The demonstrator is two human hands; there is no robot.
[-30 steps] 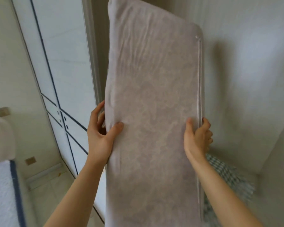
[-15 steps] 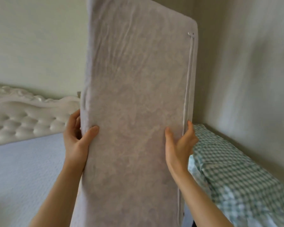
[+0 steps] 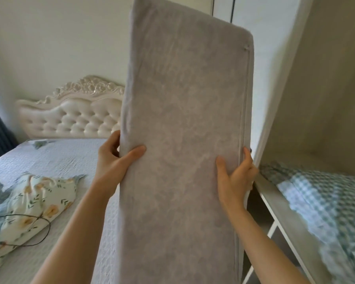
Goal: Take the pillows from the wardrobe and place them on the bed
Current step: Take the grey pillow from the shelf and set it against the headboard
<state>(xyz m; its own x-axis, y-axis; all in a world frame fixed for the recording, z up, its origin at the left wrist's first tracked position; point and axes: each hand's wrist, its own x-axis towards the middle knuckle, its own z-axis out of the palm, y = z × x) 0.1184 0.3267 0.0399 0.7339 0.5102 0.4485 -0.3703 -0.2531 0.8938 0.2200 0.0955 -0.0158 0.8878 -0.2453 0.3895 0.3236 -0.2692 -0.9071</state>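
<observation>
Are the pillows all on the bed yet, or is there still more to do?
Not all yet. One floral pillow already lies on the bed. A long grey pillow is in hand, held upright by the left hand and the right hand, not yet set down. Checked bedding sits on the wardrobe shelf; whether it is a pillow is unclear.

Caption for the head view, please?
Both hands, left and right, hold a grey pillow upright beside the bed.
</observation>
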